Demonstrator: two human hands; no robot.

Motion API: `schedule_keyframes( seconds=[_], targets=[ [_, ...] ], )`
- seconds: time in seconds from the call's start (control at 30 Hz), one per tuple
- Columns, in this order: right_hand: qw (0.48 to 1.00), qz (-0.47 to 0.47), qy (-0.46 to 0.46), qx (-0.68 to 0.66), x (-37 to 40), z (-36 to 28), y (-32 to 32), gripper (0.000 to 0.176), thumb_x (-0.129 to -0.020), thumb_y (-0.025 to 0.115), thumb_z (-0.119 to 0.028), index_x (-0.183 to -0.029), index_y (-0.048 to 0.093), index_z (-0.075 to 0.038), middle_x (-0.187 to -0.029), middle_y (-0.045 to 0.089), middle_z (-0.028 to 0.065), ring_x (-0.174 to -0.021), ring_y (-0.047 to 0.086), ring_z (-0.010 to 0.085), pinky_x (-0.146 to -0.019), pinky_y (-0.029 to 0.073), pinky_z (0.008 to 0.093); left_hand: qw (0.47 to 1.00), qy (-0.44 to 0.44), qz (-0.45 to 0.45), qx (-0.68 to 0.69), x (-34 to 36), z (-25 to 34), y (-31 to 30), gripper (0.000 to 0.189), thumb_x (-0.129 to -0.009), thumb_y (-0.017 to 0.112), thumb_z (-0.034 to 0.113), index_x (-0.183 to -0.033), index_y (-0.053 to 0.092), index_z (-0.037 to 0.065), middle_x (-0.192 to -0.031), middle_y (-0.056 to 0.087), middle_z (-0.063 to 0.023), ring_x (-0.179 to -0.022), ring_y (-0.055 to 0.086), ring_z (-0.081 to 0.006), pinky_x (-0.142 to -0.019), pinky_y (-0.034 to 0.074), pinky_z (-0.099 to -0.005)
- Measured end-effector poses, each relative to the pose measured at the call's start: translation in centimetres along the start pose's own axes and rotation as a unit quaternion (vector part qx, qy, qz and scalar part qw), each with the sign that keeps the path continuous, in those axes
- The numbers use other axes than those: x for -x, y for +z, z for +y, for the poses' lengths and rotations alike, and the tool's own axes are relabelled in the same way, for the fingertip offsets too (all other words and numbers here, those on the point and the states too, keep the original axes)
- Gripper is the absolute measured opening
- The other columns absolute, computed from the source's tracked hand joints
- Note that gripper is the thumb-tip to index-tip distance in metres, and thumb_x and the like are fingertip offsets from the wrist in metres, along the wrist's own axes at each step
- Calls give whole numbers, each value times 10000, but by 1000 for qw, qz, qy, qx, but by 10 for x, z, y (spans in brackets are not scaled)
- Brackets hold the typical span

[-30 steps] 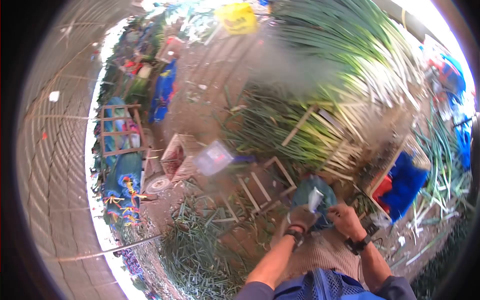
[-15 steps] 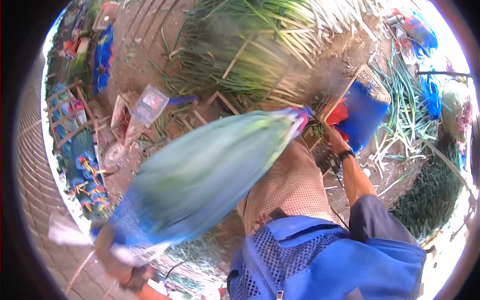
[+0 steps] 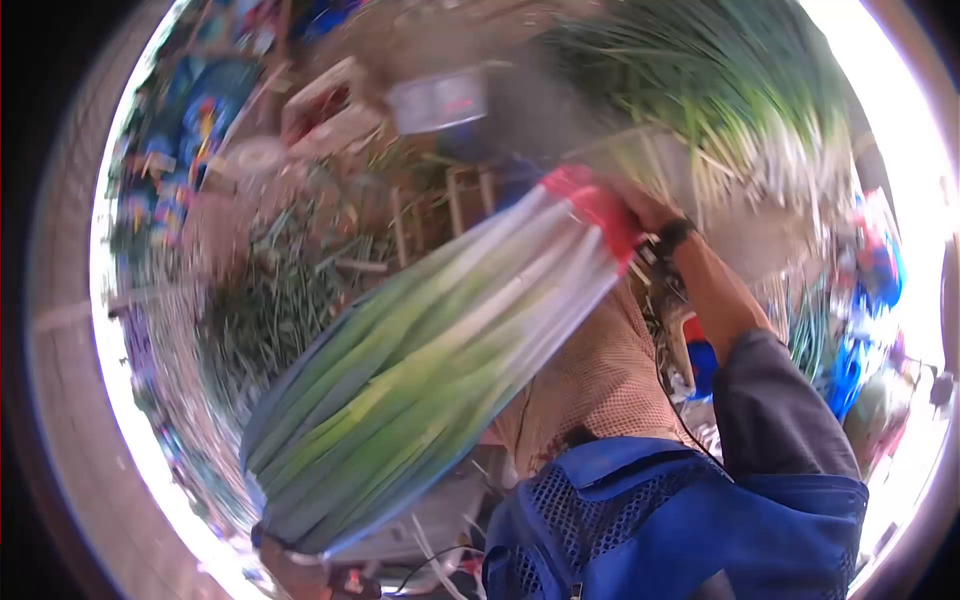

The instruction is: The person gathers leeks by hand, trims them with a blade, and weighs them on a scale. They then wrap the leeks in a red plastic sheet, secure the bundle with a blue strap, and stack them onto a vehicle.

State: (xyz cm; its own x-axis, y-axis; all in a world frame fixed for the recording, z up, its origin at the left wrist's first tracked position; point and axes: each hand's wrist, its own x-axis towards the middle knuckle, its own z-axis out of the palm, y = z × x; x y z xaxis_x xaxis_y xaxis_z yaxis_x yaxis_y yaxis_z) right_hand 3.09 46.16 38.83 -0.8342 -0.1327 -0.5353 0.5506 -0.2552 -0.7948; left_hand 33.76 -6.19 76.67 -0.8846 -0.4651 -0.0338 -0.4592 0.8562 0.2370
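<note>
A long clear plastic bag (image 3: 400, 380) packed with green onions lies slantwise in front of me, its red-banded end (image 3: 600, 215) toward the upper right. At that red end my right hand (image 3: 645, 208) grips the plastic; its fingers are blurred and partly hidden. My left hand (image 3: 290, 570) is closed on the lower corner of the bag at the bottom left, mostly covered by it. White stems show near the red band and green leaves fill the lower part.
A big heap of loose green onions (image 3: 720, 90) lies at the upper right. A light crate (image 3: 330, 105), a clear plastic box (image 3: 438, 100) and a wooden frame (image 3: 455, 195) stand ahead. Cut leaves (image 3: 280, 290) cover ground at left. Blue plastic (image 3: 702, 370) shows by my right arm.
My right hand has moved from beside the basket of red and blue plastic to the bag's red end. The bag has swung with its red end higher, and my view has turned.
</note>
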Motion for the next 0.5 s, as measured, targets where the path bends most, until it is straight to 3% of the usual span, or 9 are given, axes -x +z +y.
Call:
schedule_keyframes(
  seconds=[0.03,0.1,0.17,0.2,0.23,0.3,0.37,0.43,0.5],
  targets=[
    [998,0,55,5,9,11,16,373,-992,617,-401,-1161,714,-83,-1002,716,14,-864,648,107,-795,535,286,992,-59,11,107,17,-32,19,490,-827,681,302,-1194,642,-21,-1166,667,-175,-1072,642,-321,-941,499,-456],
    [993,-47,103,-26,0,63,24,411,-1025,574,-389,-1259,671,-65,-1062,726,44,-893,676,121,-800,565,292,983,12,68,170,69,-117,61,515,-858,676,324,-1250,618,-4,-1218,645,-159,-1089,627,-301,-978,486,-433],
    [985,-72,154,-39,36,62,77,397,-1047,529,-345,-1290,637,-51,-1048,724,42,-881,693,129,-767,593,287,981,74,127,123,134,-208,109,434,-912,637,245,-1264,619,-7,-1211,650,-139,-1069,632,-249,-966,493,-370],
    [974,-119,191,-2,66,48,113,426,-1039,535,-374,-1291,636,-46,-1076,725,60,-921,696,156,-807,595,319,976,17,167,138,163,-229,141,359,-931,600,185,-1237,642,5,-1171,669,-122,-1048,642,-231,-942,498,-356],
    [961,-141,221,86,50,77,91,471,-1028,533,-429,-1290,638,-51,-1101,724,76,-938,697,178,-821,596,336,966,-35,205,153,189,-238,155,301,-950,563,126,-1211,666,16,-1131,689,-105,-1026,653,-213,-918,503,-341],
    [947,-113,265,142,62,100,89,510,-1004,524,-465,-1295,640,-63,-1111,725,77,-963,699,210,-856,593,370,989,-141,54,6,214,-210,124,261,-1032,549,178,-1156,664,-20,-1062,708,-132,-897,689,-239,-802,561,-320],
    [932,-178,233,215,39,102,119,528,-981,546,-474,-1316,625,-73,-1179,700,76,-1043,678,245,-919,572,403,957,-212,178,82,229,-214,138,158,-957,622,146,-959,701,8,-873,716,-127,-785,698,-291,-697,554,-361],
    [908,-243,235,248,8,86,158,533,-978,546,-478,-1321,620,-77,-1207,687,78,-1071,667,253,-938,563,411,822,-425,265,273,231,-185,137,115,-897,657,127,-886,692,19,-801,676,-70,-722,641,-212,-637,506,-343],
    [888,-286,238,270,-4,81,198,538,-975,547,-482,-1326,616,-80,-1236,674,80,-1098,656,262,-957,553,419,611,-554,344,450,236,-170,121,84,-837,693,109,-813,684,29,-729,635,-13,-660,585,-132,-577,458,-324]
  ],
)
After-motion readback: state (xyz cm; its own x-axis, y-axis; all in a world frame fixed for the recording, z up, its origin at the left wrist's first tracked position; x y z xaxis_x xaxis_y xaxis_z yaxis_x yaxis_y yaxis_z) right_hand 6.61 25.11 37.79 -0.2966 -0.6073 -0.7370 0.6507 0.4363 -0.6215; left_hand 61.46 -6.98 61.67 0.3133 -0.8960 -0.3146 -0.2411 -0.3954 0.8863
